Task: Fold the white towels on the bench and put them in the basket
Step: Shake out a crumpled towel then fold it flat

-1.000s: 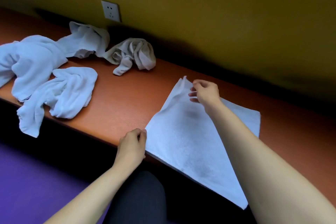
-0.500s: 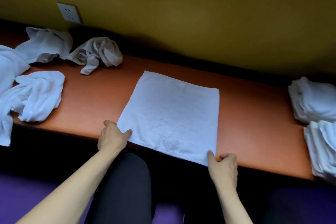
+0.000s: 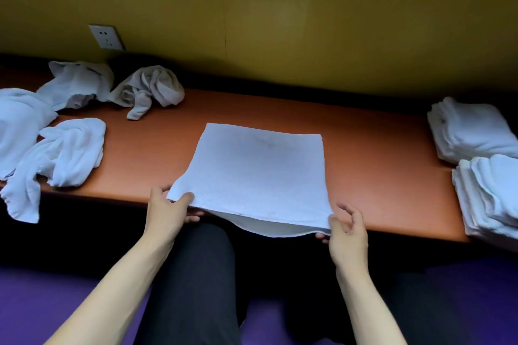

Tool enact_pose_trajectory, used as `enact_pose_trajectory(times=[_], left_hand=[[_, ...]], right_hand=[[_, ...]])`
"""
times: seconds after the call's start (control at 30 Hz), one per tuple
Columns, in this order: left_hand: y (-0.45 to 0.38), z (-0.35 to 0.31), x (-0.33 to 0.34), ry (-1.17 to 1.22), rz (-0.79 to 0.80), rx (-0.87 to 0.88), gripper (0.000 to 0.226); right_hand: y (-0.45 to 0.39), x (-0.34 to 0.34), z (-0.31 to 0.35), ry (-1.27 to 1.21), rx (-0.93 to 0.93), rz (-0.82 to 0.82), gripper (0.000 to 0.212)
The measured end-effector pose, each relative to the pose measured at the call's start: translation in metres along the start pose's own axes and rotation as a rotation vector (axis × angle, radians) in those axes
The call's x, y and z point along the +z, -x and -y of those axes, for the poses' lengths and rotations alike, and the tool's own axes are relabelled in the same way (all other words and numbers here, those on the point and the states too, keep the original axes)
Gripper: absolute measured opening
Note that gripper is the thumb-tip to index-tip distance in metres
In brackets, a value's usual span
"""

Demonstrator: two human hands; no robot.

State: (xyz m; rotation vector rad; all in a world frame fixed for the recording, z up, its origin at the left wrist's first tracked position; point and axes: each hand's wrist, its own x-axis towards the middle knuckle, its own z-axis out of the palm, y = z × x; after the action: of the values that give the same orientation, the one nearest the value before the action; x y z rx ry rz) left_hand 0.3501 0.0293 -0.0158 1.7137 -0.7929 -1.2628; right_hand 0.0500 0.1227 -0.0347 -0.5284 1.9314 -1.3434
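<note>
Head view: towel (image 3: 258, 176) lies centred on the bench (image 3: 372, 176), its near edge lifted off the surface. Left hand (image 3: 168, 211) pinches the near left corner; right hand (image 3: 346, 228) pinches the near right corner, its other fingers spread. Crumpled towels (image 3: 64, 148) lie far left, folded stacks (image 3: 473, 131) at right. No basket is visible. Judgement: carry both corners evenly to the far edge, align them, then flatten.

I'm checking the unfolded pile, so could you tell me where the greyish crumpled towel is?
The greyish crumpled towel lies at the bench's far left, below the wall socket, beside a crumpled white towel.
</note>
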Motion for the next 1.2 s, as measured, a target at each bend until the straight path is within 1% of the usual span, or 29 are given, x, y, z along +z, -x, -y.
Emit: enact_pose_trajectory(times=[0.07,0.1,0.17,0.2,0.23,0.3,0.33,0.37,0.4,0.43,0.47,0.5,0.57,0.63,0.73,0.8,0.83,0.9,0.97,1.07,1.2], left_hand=[[0.012,-0.001,-0.005,0.044,0.003,0.046,0.047],[0.015,-0.001,-0.007,0.055,0.001,0.061,0.043],[0.018,-0.001,-0.011,0.09,-0.004,0.066,0.025],[0.019,-0.002,-0.012,0.113,0.003,0.055,0.018],[0.019,-0.004,-0.013,0.144,0.019,0.044,0.015],[0.018,-0.009,-0.012,0.231,0.102,0.041,0.015],[0.016,-0.013,-0.012,0.269,0.16,0.059,0.019],[0.013,-0.016,-0.011,0.275,0.209,0.094,0.029],[0.007,-0.016,-0.01,0.226,0.227,0.14,0.038],[0.001,-0.016,-0.007,0.115,0.209,0.192,0.044],[-0.005,-0.016,-0.004,-0.014,0.159,0.233,0.045],[-0.012,-0.015,0.0,-0.122,0.107,0.264,0.041],[-0.025,-0.015,0.006,-0.24,0.031,0.34,0.022],[-0.043,-0.019,0.012,-0.328,-0.028,0.437,0.004],[-0.082,-0.029,0.019,-0.471,-0.085,0.537,0.02],[-0.104,-0.037,0.028,-0.561,-0.108,0.618,0.032],[-0.116,-0.041,0.035,-0.596,-0.113,0.621,0.041],[-0.135,-0.044,0.049,-0.61,-0.127,0.547,0.048],[-0.151,-0.042,0.061,-0.598,-0.125,0.466,0.047],[-0.168,-0.036,0.075,-0.611,-0.112,0.42,0.046],[-0.177,-0.025,0.08,-0.628,-0.076,0.382,0.038]], right_hand=[[0.002,-0.004,0.006,-0.207,0.054,0.029,0.023],[0.002,-0.006,0.01,-0.331,0.095,0.045,0.022],[0.002,-0.009,0.021,-0.568,0.189,0.074,0.019],[0.0,-0.011,0.027,-0.646,0.225,0.079,0.017],[-0.002,-0.012,0.033,-0.705,0.255,0.085,0.015],[-0.011,-0.015,0.043,-0.773,0.292,0.095,0.014],[-0.018,-0.015,0.046,-0.776,0.298,0.106,0.016],[-0.024,-0.013,0.048,-0.758,0.289,0.127,0.017],[-0.032,-0.01,0.049,-0.693,0.255,0.154,0.019],[-0.038,-0.007,0.05,-0.593,0.2,0.175,0.021],[-0.047,-0.003,0.049,-0.465,0.125,0.176,0.02],[-0.054,0.001,0.049,-0.326,0.047,0.159,0.018],[-0.071,0.008,0.049,-0.067,-0.116,0.105,0.011],[-0.092,0.016,0.05,0.086,-0.262,0.062,0.009],[-0.125,0.029,0.054,0.182,-0.377,0.067,0.015],[-0.144,0.039,0.057,0.231,-0.392,0.057,0.017],[-0.155,0.046,0.058,0.253,-0.389,0.045,0.017],[-0.174,0.058,0.056,0.32,-0.363,0.018,0.014],[-0.188,0.069,0.052,0.374,-0.324,0.005,0.014],[-0.201,0.079,0.046,0.449,-0.283,-0.006,0.019],[-0.202,0.084,0.034,0.641,-0.371,-0.024,0.024]])
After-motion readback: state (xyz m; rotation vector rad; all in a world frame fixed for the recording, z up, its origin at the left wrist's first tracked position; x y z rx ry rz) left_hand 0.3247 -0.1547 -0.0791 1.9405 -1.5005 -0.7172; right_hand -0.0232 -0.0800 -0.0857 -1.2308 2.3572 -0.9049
